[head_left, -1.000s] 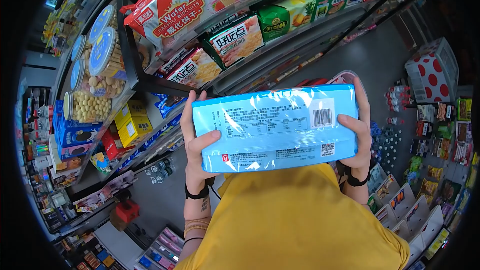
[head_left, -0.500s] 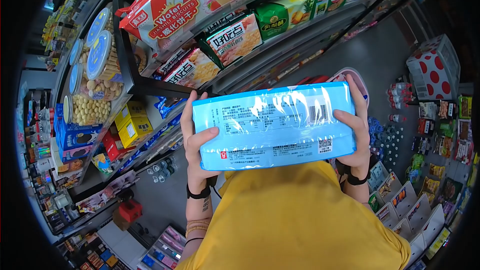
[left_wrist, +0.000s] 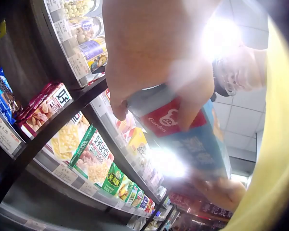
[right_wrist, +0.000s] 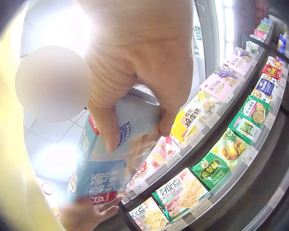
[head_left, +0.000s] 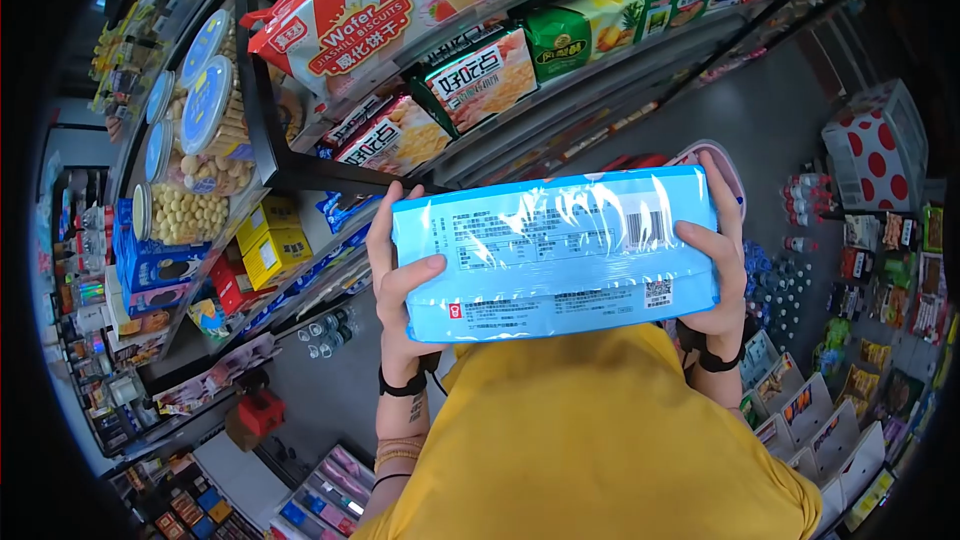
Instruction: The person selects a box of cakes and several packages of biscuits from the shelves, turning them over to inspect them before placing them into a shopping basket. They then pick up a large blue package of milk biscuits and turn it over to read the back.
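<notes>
Both hands hold a light-blue packet of wafer biscuits (head_left: 560, 285) level in front of the yellow shirt (head_left: 610, 430). In the head view its printed back faces up, with a barcode at the upper right and glare across the text. My left hand (head_left: 396, 290) grips the left end, thumb on the back and fingers behind the packet. At the other end, my right hand (head_left: 728, 280) grips in the same way. The left wrist view shows a red Garden logo on the packet (left_wrist: 190, 144). In the right wrist view, thumb and fingers clasp the packet's end (right_wrist: 135, 120).
Just beyond the packet, a shelf bears a red-striped wafer bag (head_left: 350, 30), a green-edged biscuit packet (head_left: 480, 80) and other snacks. A black shelf post (head_left: 262, 90) stands at the left, beside jars (head_left: 180, 215). A polka-dot box (head_left: 875, 155) stands farther right.
The packet has tilted slightly, and glare now covers more of its printed back. Both hands keep their grip on its ends. The head view has shifted a little.
</notes>
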The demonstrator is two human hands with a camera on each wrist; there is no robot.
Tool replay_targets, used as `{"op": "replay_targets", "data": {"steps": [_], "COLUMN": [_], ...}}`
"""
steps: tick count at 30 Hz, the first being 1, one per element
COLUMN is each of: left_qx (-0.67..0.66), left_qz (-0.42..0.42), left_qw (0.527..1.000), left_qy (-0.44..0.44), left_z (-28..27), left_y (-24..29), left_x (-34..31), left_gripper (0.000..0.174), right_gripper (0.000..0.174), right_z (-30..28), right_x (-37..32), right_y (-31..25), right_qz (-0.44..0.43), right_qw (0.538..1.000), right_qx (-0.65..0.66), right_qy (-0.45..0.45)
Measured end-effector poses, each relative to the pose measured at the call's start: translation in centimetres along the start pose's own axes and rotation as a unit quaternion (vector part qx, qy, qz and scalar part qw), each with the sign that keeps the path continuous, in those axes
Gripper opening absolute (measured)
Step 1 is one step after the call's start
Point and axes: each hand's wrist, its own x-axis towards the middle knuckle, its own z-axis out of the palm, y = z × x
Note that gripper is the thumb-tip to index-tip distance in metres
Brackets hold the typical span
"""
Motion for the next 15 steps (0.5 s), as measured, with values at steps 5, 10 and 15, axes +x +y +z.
{"op": "replay_targets", "data": {"steps": [5, 10, 15], "left_qx": [-0.002, 0.013, 0.02], "left_qz": [0.006, 0.008, 0.012], "left_qw": [1.0, 1.0, 1.0], "left_qy": [-0.001, -0.004, -0.01], "left_z": [-0.08, -0.28, -0.42], "left_y": [-0.01, -0.02, 0.01], "left_x": [0.19, 0.24, 0.46], "left_gripper": [0.062, 0.062, 0.065], "right_gripper": [0.063, 0.061, 0.06], "right_z": [0.35, 0.44, 0.49], "right_x": [-0.28, -0.07, 0.03], "right_y": [0.35, 0.38, 0.48], "right_qz": [0.004, 0.006, 0.01], "right_qw": [1.0, 1.0, 1.0], "right_qx": [-0.004, -0.001, 0.008], "right_qy": [0.011, 0.011, 0.006]}}
